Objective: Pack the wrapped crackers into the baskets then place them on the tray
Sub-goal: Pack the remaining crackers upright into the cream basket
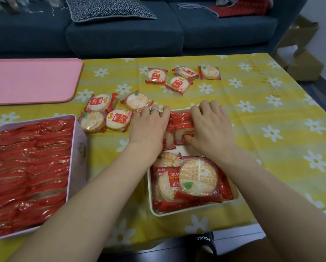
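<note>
Round pale wrapped crackers (pixel 179 127) in clear packets with red ends, standing on edge in a cream basket (pixel 194 211), left hand (pixel 151 123) and right hand (pixel 209 127) both curled around them, pink tray (pixel 32 80) far left on the worktop (pixel 271 110)

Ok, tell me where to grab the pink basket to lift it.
Take the pink basket by its two long side walls, one hand each, coming from above. It is packed full of crackers, so no wall can be pinched from inside, and one hand would likely tip it.
</note>
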A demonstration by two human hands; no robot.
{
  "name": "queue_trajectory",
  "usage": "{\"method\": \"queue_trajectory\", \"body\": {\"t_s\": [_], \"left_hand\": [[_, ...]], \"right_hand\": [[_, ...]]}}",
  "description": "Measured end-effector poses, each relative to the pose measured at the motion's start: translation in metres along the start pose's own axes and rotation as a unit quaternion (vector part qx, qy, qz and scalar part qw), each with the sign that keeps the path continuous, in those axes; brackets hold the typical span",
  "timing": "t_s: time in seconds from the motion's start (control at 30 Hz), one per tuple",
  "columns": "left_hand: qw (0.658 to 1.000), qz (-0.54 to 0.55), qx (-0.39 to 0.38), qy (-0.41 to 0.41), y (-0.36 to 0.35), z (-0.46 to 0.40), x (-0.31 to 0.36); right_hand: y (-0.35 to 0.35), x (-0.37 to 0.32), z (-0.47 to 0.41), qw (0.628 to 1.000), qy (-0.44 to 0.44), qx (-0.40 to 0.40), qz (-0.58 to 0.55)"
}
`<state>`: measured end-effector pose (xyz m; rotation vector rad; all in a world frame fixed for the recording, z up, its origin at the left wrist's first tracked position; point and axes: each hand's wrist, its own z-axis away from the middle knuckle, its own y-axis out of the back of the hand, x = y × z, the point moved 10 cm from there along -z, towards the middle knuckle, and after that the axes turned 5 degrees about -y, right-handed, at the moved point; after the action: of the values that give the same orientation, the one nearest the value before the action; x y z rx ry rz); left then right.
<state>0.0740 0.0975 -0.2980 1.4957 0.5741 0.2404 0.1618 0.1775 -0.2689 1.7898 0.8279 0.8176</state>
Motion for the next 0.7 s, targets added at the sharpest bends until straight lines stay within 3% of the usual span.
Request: {"method": "queue_trajectory", "body": {"t_s": [0.23, 0.43, 0.7], "left_hand": [[1.000, -0.002, 0.010, 0.009, 0.000, 0.001, 0.000], [1.000, 0.001, 0.012, 0.010, -0.001, 0.002, 0.000], [1.000, 0.007, 0.010, 0.007, -0.004, 0.001, -0.002]], "right_hand": [[-0.001, -0.010, 0.001, 0.998, 0.009, -0.025, -0.061], [-0.001, -0.006, -0.001, 0.999, 0.001, -0.041, -0.033], [0.001, -0.016, 0.008, 0.977, -0.003, -0.110, -0.183]]}}
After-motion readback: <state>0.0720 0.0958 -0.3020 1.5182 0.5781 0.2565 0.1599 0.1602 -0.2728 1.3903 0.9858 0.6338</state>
